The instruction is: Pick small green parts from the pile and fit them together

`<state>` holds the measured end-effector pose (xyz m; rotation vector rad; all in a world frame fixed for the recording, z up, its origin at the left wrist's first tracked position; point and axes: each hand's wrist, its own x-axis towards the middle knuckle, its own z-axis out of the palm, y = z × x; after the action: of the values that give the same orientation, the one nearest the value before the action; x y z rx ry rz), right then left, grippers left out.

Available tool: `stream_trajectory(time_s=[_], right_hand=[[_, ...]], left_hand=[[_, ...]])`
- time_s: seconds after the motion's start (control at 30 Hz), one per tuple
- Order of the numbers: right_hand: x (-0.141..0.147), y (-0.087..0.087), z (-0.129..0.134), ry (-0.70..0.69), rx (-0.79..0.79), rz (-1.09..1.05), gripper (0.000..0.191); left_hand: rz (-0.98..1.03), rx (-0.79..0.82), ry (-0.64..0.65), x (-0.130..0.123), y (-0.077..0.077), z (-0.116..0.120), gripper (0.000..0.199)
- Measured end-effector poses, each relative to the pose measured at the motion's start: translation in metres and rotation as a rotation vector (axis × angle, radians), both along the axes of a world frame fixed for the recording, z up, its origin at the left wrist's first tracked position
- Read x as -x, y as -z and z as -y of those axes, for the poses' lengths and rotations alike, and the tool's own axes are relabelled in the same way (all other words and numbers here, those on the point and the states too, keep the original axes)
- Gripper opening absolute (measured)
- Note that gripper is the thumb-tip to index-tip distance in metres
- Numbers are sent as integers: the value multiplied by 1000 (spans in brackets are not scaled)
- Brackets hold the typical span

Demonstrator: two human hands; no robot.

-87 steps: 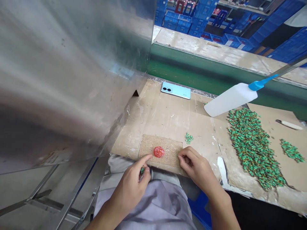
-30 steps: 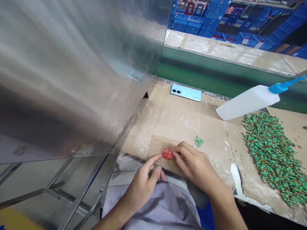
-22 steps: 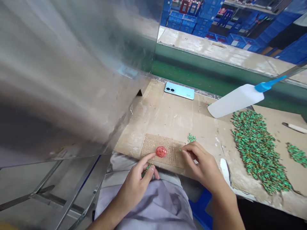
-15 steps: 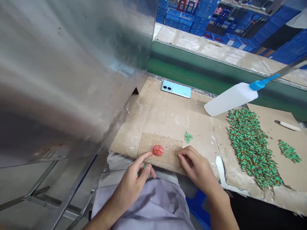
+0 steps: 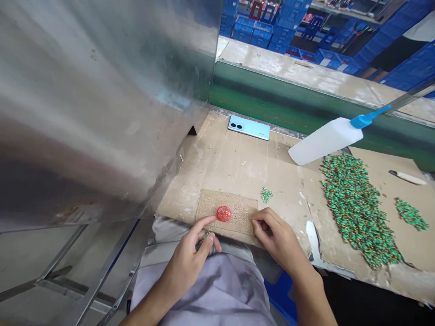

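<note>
The fingers [image 5: 205, 225] of the left hand [image 5: 185, 267] were curled together around a short strand of tiny green beads [image 5: 203, 240], clamping it against the thumb, while the index finger stretched out with its tip just beside the red disc [image 5: 224, 213]. The fingers [image 5: 261, 218] of the right hand [image 5: 275, 237] were pinched together on what looked like a single green bead [image 5: 250, 219], too small to make out clearly, held at the edge of the mat [image 5: 207, 203].

The glittery red disc lay flat on that speckled tan mat, toward its middle and between the two hands. The mat rested at the near edge of a cardboard-covered tabletop [image 5: 234, 167]. Just beyond it sat a small heap of beads [image 5: 266, 194]. Farther right lay a long green-and-gold pile [image 5: 355, 208], with a smaller pile [image 5: 410, 213] beside it and a cream-handled tool [image 5: 407, 177] past that.

A white plastic bottle [image 5: 324, 142] with a blue nozzle [image 5: 360, 120] tilted above the long pile, apparently hanging from something. A pale blue phone [image 5: 248, 127] lay near the far edge, beside a dented metal sheet [image 5: 84, 113]. Stacked blue crates [image 5: 261, 27] filled the background.
</note>
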<state>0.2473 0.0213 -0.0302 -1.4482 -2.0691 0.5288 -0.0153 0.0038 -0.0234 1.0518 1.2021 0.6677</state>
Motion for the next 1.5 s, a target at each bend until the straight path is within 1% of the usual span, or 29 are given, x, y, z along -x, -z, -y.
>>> stream_trajectory(time_s=[0.07,0.13,0.2,0.3,0.37,0.43,0.53,0.67,0.8,0.93,1.07,1.13,1.3,1.4,1.5], right_hand=[[-1,-2,0,20,-25,-36,10],[1,-5,3,50,-57,-82,10],[7,-9,7,79,-90,-141,11],[24,-16,17,96,-128,-244,13],[38,-21,22,79,-136,-320,13],[49,-24,23,53,-137,-354,13],[51,-27,17,58,-150,-275,12],[34,-25,11,113,-137,-181,9],[17,-16,9,178,-94,-104,7],[9,-4,4,172,-45,-46,9],[8,2,3,136,-18,-9,11],[8,3,3,123,-15,0,10],[9,3,2,90,-11,19,10],[9,3,0,81,-2,26,12],[8,2,0,79,10,21,12]], left_hand=[[82,18,-42,2,-3,2,36],[214,75,-69,5,-8,5,29],[368,159,-91,7,-13,6,31],[580,238,-162,6,-17,5,34],[680,276,-215,3,-17,3,32],[725,305,-255,0,-16,2,31],[712,308,-299,-2,-18,0,33],[631,286,-330,-1,-24,0,35],[594,268,-345,0,-27,0,33],[533,274,-307,1,-23,1,34],[476,301,-258,2,-17,1,41],[447,303,-241,3,-15,2,42],[344,253,-228,3,-6,4,35],[342,259,-211,3,-3,3,37],[359,261,-204,2,-2,1,36]])
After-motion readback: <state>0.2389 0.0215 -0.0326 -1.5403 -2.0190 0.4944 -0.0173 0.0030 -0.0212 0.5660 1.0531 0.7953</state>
